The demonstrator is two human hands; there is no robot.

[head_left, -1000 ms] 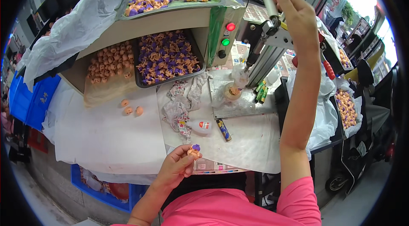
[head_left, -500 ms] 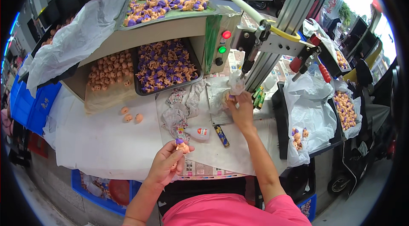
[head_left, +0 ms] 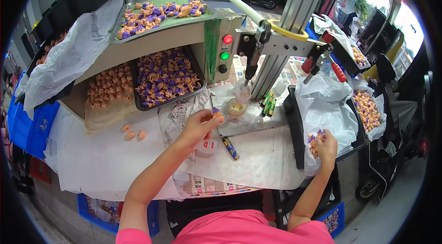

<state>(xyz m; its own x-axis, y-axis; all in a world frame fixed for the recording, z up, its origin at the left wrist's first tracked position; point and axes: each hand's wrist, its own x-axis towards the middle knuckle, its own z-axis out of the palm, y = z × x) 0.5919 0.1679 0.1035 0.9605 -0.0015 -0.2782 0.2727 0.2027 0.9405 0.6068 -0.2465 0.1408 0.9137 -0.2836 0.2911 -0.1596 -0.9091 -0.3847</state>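
My left hand [head_left: 199,128] pinches a small orange-and-purple toy piece [head_left: 216,114] just left of the round fixture [head_left: 237,107] under the press head [head_left: 251,66]. My right hand [head_left: 326,145] reaches into the paper-lined black tray [head_left: 294,124] at the right. Its fingers are curled on an orange-and-purple piece [head_left: 319,132] above a small heap of like pieces [head_left: 312,146]. The press lever [head_left: 246,9] stands untouched overhead.
A tray of purple-and-orange pieces [head_left: 168,78] and a batch of orange pieces [head_left: 108,90] sit in the cabinet, with another tray [head_left: 156,14] on top. Three loose orange pieces [head_left: 131,132], a lighter [head_left: 230,148], a white jar [head_left: 208,146], red clamps [head_left: 338,71], a right bin [head_left: 368,110].
My right hand left the press lever, came down to the fixture, then swung right into the paper-lined tray. My left hand rose from the table's front edge toward the fixture with a piece.
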